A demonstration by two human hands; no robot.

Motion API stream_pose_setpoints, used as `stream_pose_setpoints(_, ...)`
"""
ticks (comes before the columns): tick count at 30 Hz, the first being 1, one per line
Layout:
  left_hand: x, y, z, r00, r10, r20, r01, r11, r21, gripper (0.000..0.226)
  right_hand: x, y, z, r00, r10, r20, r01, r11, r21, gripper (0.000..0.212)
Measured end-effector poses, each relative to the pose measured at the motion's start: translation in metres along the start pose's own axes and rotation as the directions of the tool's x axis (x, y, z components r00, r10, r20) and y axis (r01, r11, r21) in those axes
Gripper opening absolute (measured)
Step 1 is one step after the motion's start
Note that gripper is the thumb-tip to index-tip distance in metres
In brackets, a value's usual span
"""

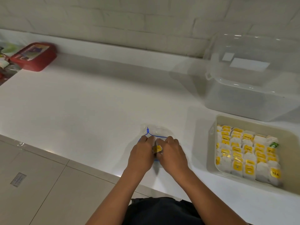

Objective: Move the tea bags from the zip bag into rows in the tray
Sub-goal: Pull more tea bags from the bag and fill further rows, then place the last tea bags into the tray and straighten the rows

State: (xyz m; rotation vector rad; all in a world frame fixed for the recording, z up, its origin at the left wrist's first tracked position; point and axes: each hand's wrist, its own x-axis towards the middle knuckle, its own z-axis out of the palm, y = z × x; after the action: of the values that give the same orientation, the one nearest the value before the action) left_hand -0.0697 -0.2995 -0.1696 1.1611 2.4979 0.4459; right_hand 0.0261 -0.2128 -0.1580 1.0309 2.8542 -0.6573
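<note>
Seen from above, a clear zip bag [156, 133] with a blue zipper lies flat on a white counter [81, 103], its zipper edge on the far side, running left to right. The left hand [141, 153] and right hand [172, 154] rest side by side on the bag, fingers curled, together pinching a yellow-tagged tea bag [157, 149] between them. To the right sits a tray [211, 159] holding tea bags standing in rows
</note>
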Motion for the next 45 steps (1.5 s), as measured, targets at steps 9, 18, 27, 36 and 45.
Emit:
stream_pose_setpoints(9,0.003,-0.01,0.001,0.991,-0.026,-0.13,0.011,0.994,-0.112,0.01,0.004,0.011,0.013,0.982,-0.004,-0.187,0.034,0.987,0.16,0.018)
stream_pose_setpoints(18,-0.004,-0.022,-0.01,0.965,-0.029,-0.259,-0.02,0.983,-0.185,0.01,-0.003,0.011,-0.019,0.968,0.244,-0.065,-0.141,0.736,0.662,0.014)
stream_pose_setpoints(27,-0.018,-0.016,-0.039,0.976,-0.205,-0.08,0.131,0.834,-0.536,0.018,-0.014,0.016,-0.027,0.949,0.286,0.131,-0.241,0.396,0.886,0.016)
stream_pose_setpoints(36,-0.026,-0.001,-0.069,0.964,-0.265,0.031,0.191,0.604,-0.774,0.015,-0.025,0.017,-0.044,0.966,0.224,0.127,-0.199,0.337,0.92,0.011)
stream_pose_setpoints(45,-0.032,0.034,-0.079,0.992,-0.122,-0.031,0.061,0.685,-0.726,0.015,-0.035,0.025,-0.068,0.975,0.219,0.024,-0.104,0.361,0.927,0.006)
